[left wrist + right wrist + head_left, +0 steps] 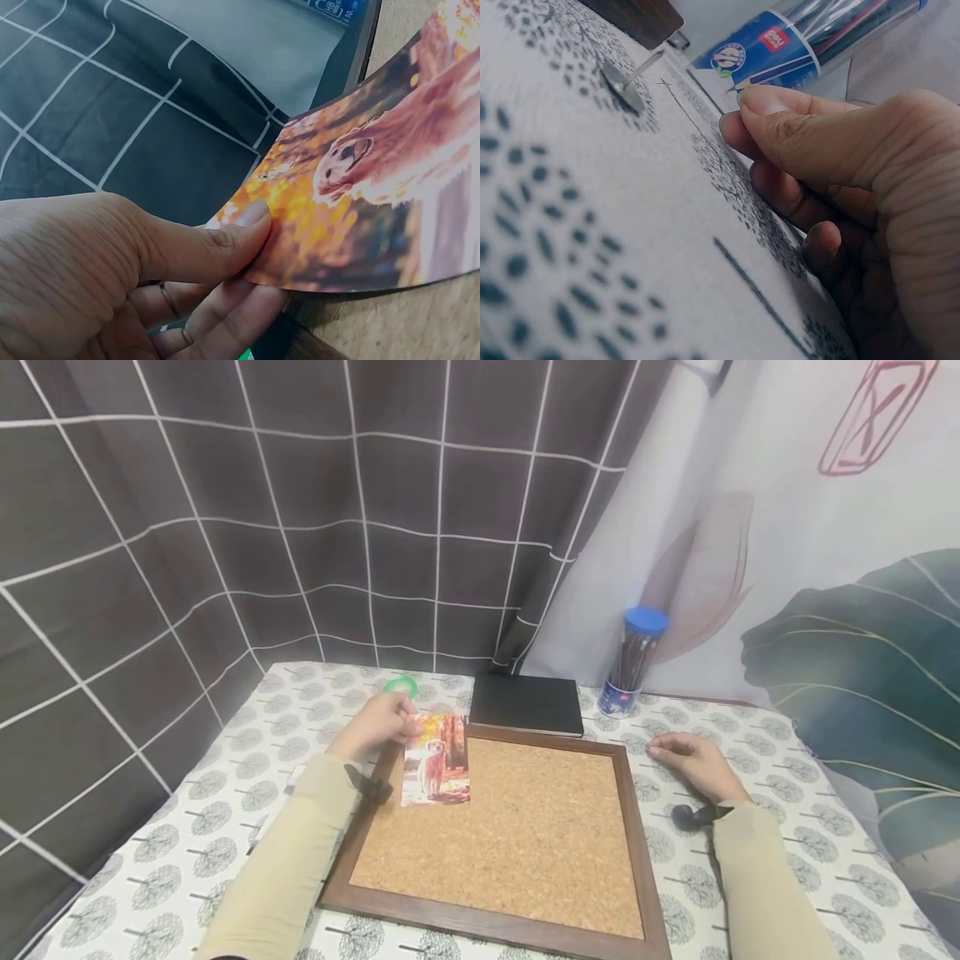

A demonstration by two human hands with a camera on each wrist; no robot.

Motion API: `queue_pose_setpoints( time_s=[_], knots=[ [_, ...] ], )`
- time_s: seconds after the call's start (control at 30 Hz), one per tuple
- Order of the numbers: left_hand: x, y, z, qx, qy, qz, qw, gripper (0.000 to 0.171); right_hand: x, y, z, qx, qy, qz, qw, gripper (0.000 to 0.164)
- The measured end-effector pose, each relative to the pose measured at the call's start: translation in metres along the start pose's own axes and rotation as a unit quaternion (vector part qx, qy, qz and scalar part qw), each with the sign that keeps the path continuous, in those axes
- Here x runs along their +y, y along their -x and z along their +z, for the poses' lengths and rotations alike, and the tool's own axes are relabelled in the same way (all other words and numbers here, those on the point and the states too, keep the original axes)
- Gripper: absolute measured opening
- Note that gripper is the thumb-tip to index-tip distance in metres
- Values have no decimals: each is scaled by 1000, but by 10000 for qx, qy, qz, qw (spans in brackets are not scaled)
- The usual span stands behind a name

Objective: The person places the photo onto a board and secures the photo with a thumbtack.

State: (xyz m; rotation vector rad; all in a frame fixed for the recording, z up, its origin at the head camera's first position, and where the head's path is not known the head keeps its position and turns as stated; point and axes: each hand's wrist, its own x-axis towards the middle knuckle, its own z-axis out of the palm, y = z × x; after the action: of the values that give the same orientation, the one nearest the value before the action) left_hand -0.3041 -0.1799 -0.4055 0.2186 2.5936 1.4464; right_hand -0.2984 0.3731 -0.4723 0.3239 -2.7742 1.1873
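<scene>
In the head view, my left hand [381,724] pinches the upper left corner of a photo print [437,760] of a dog among autumn leaves. Thumb and fingers grip its edge in the left wrist view, where the print bends slightly. The photo overlaps the left part of a wood-framed cork board [510,827]. To the right of the frame, my right hand [697,764] hovers low over the cloth with loosely curled fingers, thumb and index tips close together and nothing visible between them. A metal thumbtack [626,88] lies point up on the cloth near those fingertips.
Behind the board lies a black notebook [527,703]. A clear pencil tub with a blue lid [633,660] stands at the back right. A green round object [401,686] sits behind my left hand. Grid-patterned and printed curtains close off the table's back and sides.
</scene>
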Motion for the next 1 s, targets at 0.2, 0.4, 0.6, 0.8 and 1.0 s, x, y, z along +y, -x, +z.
queue_pose_setpoints(
  time_s=[0.2,0.4,0.6,0.8,1.0],
  knots=[
    [-1,2,4,-167,-210,47,9996,25,1,1,0,-18,31,51,10000,37],
    [1,1,6,-201,-499,166,9984,20,-2,0,-2,-36,22,100,9999,39],
    [0,0,7,-398,-533,175,9976,18,-4,0,-3,-81,35,144,9999,40],
    [-2,0,10,-481,-796,193,9955,20,-4,0,-2,-65,0,111,9999,39],
    [0,2,12,-533,-1061,256,9926,20,-3,1,0,-62,80,115,9999,38]
  ],
)
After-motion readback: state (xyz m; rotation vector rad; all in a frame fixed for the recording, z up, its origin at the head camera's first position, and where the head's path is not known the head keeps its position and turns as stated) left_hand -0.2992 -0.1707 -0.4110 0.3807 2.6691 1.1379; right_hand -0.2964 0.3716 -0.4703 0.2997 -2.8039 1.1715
